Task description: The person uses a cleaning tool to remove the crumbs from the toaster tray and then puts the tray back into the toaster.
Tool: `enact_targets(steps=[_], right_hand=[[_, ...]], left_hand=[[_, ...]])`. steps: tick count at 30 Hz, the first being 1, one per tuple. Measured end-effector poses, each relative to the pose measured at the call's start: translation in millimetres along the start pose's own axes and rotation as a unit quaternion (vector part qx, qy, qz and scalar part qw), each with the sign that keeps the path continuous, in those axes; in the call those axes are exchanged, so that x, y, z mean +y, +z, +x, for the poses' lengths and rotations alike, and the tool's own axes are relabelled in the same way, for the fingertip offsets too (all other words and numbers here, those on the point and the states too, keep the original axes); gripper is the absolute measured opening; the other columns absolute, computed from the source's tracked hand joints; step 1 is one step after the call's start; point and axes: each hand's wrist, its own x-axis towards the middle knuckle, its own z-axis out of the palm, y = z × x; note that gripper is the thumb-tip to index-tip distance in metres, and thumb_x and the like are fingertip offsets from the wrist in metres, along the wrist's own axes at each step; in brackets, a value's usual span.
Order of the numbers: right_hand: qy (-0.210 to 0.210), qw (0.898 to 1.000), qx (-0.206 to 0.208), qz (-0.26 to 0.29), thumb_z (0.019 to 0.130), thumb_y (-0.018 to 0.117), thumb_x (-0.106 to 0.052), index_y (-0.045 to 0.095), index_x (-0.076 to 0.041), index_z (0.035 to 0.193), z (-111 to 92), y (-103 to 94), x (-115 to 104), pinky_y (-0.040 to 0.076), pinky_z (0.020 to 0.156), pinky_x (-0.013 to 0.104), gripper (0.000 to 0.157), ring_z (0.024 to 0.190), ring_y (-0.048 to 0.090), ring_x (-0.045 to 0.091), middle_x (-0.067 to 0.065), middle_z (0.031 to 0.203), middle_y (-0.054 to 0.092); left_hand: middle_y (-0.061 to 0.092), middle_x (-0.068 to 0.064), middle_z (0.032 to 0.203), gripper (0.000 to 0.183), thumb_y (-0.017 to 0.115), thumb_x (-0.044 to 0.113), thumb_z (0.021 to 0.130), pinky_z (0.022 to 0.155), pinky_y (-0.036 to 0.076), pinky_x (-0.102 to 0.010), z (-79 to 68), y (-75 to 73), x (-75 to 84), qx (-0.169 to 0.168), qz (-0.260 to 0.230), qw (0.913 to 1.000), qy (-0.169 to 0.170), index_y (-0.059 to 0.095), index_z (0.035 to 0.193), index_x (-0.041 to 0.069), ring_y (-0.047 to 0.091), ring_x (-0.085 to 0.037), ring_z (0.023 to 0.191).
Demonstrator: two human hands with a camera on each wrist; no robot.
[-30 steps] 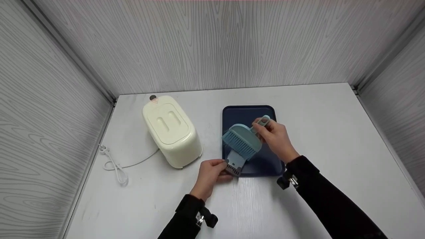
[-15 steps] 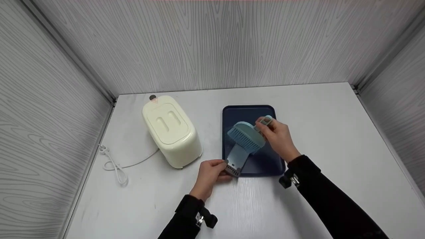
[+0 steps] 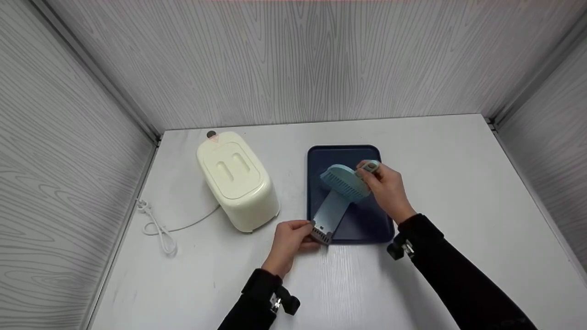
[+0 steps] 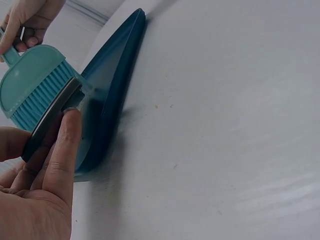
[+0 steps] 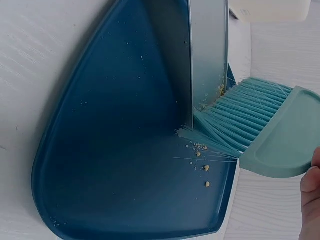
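the left hand [image 3: 291, 240] pinches the dark slotted end of a flat metal crumb tray [image 3: 331, 211] between thumb and fingers, near the close left corner of a navy serving tray [image 3: 369, 224]. from there the crumb tray slants across the serving tray, away from the person and towards the right. the right hand [image 3: 384, 188] pinches the short handle of a teal hand brush [image 3: 346, 183], thumb on one side and fingers on the other. the brush is tilted, its bristles against the far end of the crumb tray. in the right wrist view, yellowish crumbs [image 5: 206, 168] lie on the serving tray just beyond that end, by the bristle tips, and a few more sit on the crumb tray beside the bristles. the serving tray lies flat on a white table [image 3: 458, 183]. to its left, apart from it, stands a cream toaster [image 3: 236, 183] with two long recesses in its top, set at an angle. a white power cord [image 3: 160, 229] runs leftwards from it to a bundled loop. both arms wear black sleeves [image 3: 463, 270].
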Motion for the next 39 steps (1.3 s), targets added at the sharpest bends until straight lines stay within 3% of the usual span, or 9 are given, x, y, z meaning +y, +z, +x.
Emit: enact_targets(steps=[8,14,21,22,27,29,32,34,39], right_hand=[[-0.006,1.000,0.028,0.005,0.105,0.063,-0.024,0.070,-0.006,0.119,1,-1.5,-3,0.044,0.060,0.021,0.024,0.073,0.056,0.040,0.021,0.086,0.065],[-0.019,0.997,0.068,0.033,0.104,0.065,-0.023,0.072,-0.004,0.119,5,1.7,-11,0.048,0.063,0.018,0.025,0.073,0.059,0.031,0.017,0.086,0.068],[-0.013,0.995,0.053,0.089,0.103,0.066,-0.022,0.071,-0.004,0.123,7,11.1,-18,0.058,0.072,0.027,0.028,0.079,0.068,0.025,0.023,0.095,0.070],[-0.012,0.994,0.048,0.099,0.103,0.066,-0.023,0.070,-0.005,0.125,7,12.9,-16,0.059,0.075,0.029,0.029,0.082,0.069,0.026,0.022,0.099,0.071],[-0.062,0.987,0.008,0.148,0.106,0.061,-0.022,0.065,-0.010,0.135,20,30.2,54,0.058,0.084,0.029,0.032,0.094,0.070,0.019,0.010,0.113,0.071],[-0.075,0.986,0.000,0.148,0.107,0.059,-0.020,0.065,-0.010,0.136,18,32.1,55,0.057,0.084,0.029,0.031,0.094,0.069,0.018,0.008,0.113,0.071],[-0.084,0.988,0.008,0.132,0.106,0.061,-0.020,0.067,-0.011,0.133,14,31.6,38,0.057,0.080,0.028,0.029,0.091,0.069,0.017,0.008,0.109,0.072],[-0.070,0.992,0.013,0.105,0.106,0.061,-0.024,0.068,-0.012,0.131,7,27.9,14,0.059,0.079,0.033,0.028,0.088,0.068,0.020,0.012,0.104,0.071],[-0.032,0.998,0.011,0.057,0.105,0.063,-0.029,0.070,-0.013,0.127,3,22.7,-7,0.061,0.075,0.035,0.028,0.084,0.068,0.024,0.018,0.098,0.071]], left_hand=[[0.074,-0.020,0.102,0.027,0.061,0.004,0.098,0.081,0.064,-0.039,-0.6,-0.7,1.6,0.002,0.007,0.9998,-0.016,0.068,0.119,-0.012,0.075,-0.022,0.083],[0.075,-0.021,0.102,0.028,0.062,0.005,0.099,0.081,0.064,-0.039,-1.4,-0.5,3.3,0.005,0.008,0.9998,-0.018,0.068,0.119,-0.012,0.075,-0.023,0.083],[0.075,-0.021,0.102,0.028,0.062,0.005,0.098,0.081,0.064,-0.040,-1.4,0.7,2.8,0.006,0.008,0.9998,-0.017,0.069,0.120,-0.011,0.076,-0.023,0.084],[0.075,-0.021,0.102,0.028,0.062,0.005,0.098,0.081,0.064,-0.040,-1.3,0.9,2.6,0.006,0.007,0.9998,-0.017,0.069,0.120,-0.011,0.076,-0.023,0.083],[0.075,-0.022,0.102,0.029,0.061,0.004,0.098,0.081,0.064,-0.040,-1.6,1.7,2.8,0.005,0.005,0.9998,-0.016,0.068,0.120,-0.012,0.076,-0.023,0.083],[0.075,-0.021,0.102,0.028,0.061,0.004,0.098,0.080,0.064,-0.040,-1.7,1.7,3.0,0.005,0.005,0.9999,-0.015,0.068,0.120,-0.012,0.075,-0.022,0.083],[0.075,-0.022,0.101,0.028,0.061,0.004,0.098,0.081,0.064,-0.041,-2.2,1.6,3.3,0.003,0.003,0.9999,-0.011,0.068,0.120,-0.012,0.075,-0.022,0.082],[0.075,-0.022,0.102,0.028,0.062,0.004,0.098,0.082,0.064,-0.042,-2.8,1.3,3.6,0.001,0.002,1.0000,-0.009,0.068,0.120,-0.013,0.075,-0.023,0.082],[0.074,-0.022,0.102,0.028,0.062,0.004,0.098,0.083,0.064,-0.043,-4.3,1.0,5.1,0.000,0.001,1.0000,-0.008,0.068,0.120,-0.012,0.075,-0.023,0.083]])
